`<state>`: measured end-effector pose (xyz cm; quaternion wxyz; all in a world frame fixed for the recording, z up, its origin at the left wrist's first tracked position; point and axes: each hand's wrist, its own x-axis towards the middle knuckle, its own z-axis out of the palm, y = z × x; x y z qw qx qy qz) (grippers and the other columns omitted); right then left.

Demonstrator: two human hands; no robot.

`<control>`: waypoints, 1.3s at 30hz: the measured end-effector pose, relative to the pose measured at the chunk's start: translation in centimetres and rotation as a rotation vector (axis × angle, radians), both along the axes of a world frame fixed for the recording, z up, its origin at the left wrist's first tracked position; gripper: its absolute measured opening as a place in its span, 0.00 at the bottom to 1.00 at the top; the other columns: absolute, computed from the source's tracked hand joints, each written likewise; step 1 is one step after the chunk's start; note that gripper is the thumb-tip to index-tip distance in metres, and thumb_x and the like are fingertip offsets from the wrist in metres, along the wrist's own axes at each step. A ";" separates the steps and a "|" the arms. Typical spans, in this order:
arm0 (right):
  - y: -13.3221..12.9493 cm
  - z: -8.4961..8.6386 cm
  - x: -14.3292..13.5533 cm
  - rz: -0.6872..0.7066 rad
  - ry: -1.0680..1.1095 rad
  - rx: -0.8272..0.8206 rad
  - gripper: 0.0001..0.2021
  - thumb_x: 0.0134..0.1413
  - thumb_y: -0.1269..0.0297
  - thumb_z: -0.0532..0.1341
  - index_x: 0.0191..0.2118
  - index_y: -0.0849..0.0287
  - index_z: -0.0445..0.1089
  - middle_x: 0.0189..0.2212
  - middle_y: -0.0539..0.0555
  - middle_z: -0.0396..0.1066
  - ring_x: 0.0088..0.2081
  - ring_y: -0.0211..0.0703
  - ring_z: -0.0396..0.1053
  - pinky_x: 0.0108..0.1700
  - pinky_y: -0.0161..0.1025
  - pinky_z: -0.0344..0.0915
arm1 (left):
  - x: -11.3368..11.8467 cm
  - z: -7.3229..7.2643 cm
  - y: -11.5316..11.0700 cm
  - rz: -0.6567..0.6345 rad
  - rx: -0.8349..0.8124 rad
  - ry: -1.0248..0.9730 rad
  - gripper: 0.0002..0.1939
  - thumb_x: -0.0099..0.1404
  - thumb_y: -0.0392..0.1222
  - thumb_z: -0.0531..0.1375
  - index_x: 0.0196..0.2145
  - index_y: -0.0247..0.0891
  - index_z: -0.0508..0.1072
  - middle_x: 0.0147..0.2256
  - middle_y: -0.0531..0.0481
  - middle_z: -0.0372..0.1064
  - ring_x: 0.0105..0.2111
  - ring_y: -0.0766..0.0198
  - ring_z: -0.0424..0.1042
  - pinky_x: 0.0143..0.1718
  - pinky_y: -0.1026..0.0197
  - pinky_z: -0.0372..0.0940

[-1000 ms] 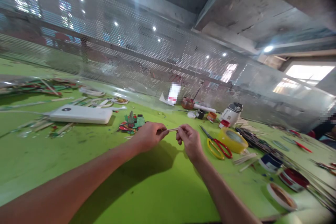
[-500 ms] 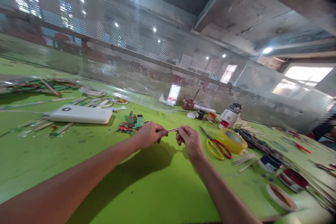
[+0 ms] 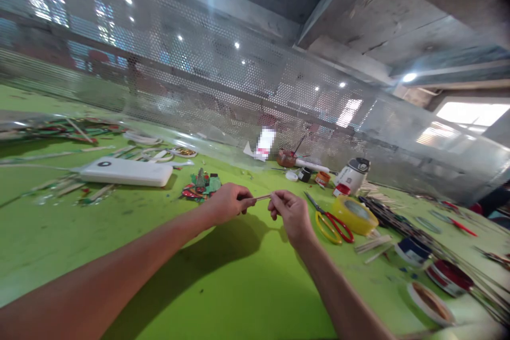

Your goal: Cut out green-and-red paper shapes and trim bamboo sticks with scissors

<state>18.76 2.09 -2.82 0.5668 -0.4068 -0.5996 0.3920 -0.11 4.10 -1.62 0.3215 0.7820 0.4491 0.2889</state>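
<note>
Between my two hands a thin wooden stick point(image 3: 263, 198) is held up over the green table point(image 3: 235, 297). My left hand point(image 3: 231, 204) pinches its left end between thumb and fingers, and my right hand point(image 3: 290, 213) pinches the right end. Both ends are hidden by the fingertips. Just behind my left hand lies a small pile of painted green and red pieces point(image 3: 200, 185). To the right of my right hand rest scissors point(image 3: 330, 223) with one yellow and one red handle, beside a roll of yellow tape point(image 3: 354, 215).
A white power bank point(image 3: 127, 171) lies on loose sticks at the left. At the right stand paint jars, among them a blue one point(image 3: 413, 249) and a dark red one point(image 3: 449, 277), near a tape ring point(image 3: 430, 304). A mesh partition point(image 3: 215, 90) runs behind.
The view has shifted slightly, so the table items sit a little further right. Both hands keep their pinch on the stick, nearly unmoved.
</note>
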 end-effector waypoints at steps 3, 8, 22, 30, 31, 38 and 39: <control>0.0 0.0 0.0 0.013 0.029 -0.012 0.11 0.48 0.59 0.64 0.30 0.64 0.70 0.18 0.49 0.68 0.17 0.31 0.61 0.19 0.30 0.59 | 0.0 -0.2 0.2 -0.003 -0.014 -0.021 0.20 0.58 0.55 0.55 0.30 0.34 0.75 0.23 0.49 0.72 0.21 0.66 0.65 0.23 0.66 0.56; 0.1 -0.2 0.1 0.051 0.101 -0.051 0.12 0.48 0.58 0.65 0.27 0.64 0.71 0.18 0.50 0.68 0.17 0.31 0.61 0.19 0.31 0.59 | 0.1 0.2 -0.1 -0.025 -0.113 -0.103 0.19 0.56 0.54 0.57 0.29 0.33 0.75 0.22 0.49 0.71 0.21 0.67 0.65 0.23 0.66 0.57; -0.5 0.5 -0.1 0.094 0.210 -0.128 0.15 0.47 0.54 0.65 0.28 0.64 0.71 0.19 0.51 0.70 0.18 0.33 0.63 0.21 0.32 0.61 | 0.0 1.0 -0.5 -0.013 -0.178 -0.163 0.18 0.56 0.53 0.58 0.31 0.33 0.76 0.23 0.48 0.71 0.20 0.68 0.62 0.23 0.65 0.54; -0.4 0.2 -0.1 0.064 0.142 -0.061 0.11 0.46 0.59 0.66 0.28 0.64 0.72 0.20 0.51 0.70 0.19 0.32 0.63 0.22 0.32 0.61 | 0.1 1.2 -0.7 0.003 -0.204 -0.186 0.17 0.54 0.51 0.60 0.29 0.32 0.75 0.22 0.49 0.70 0.19 0.69 0.60 0.22 0.65 0.55; -0.4 0.2 -0.1 0.057 0.135 -0.054 0.11 0.46 0.59 0.66 0.28 0.64 0.72 0.20 0.51 0.70 0.19 0.33 0.63 0.22 0.32 0.61 | 0.1 1.2 -0.7 0.000 -0.213 -0.201 0.17 0.54 0.51 0.60 0.29 0.32 0.75 0.22 0.49 0.70 0.19 0.69 0.61 0.22 0.66 0.55; -0.4 0.3 -0.2 0.038 0.100 -0.011 0.10 0.47 0.60 0.65 0.28 0.63 0.71 0.20 0.50 0.70 0.19 0.33 0.63 0.23 0.33 0.62 | -0.2 1.9 -1.0 -0.088 -0.344 -0.295 0.17 0.57 0.51 0.59 0.28 0.31 0.71 0.28 0.43 0.73 0.24 0.64 0.69 0.26 0.62 0.63; -0.5 0.3 -0.2 0.038 0.103 -0.010 0.09 0.47 0.61 0.65 0.28 0.63 0.71 0.20 0.50 0.70 0.19 0.33 0.63 0.23 0.33 0.62 | -0.3 2.0 -1.0 -0.100 -0.364 -0.311 0.17 0.58 0.52 0.58 0.28 0.31 0.71 0.29 0.43 0.74 0.24 0.64 0.70 0.28 0.61 0.64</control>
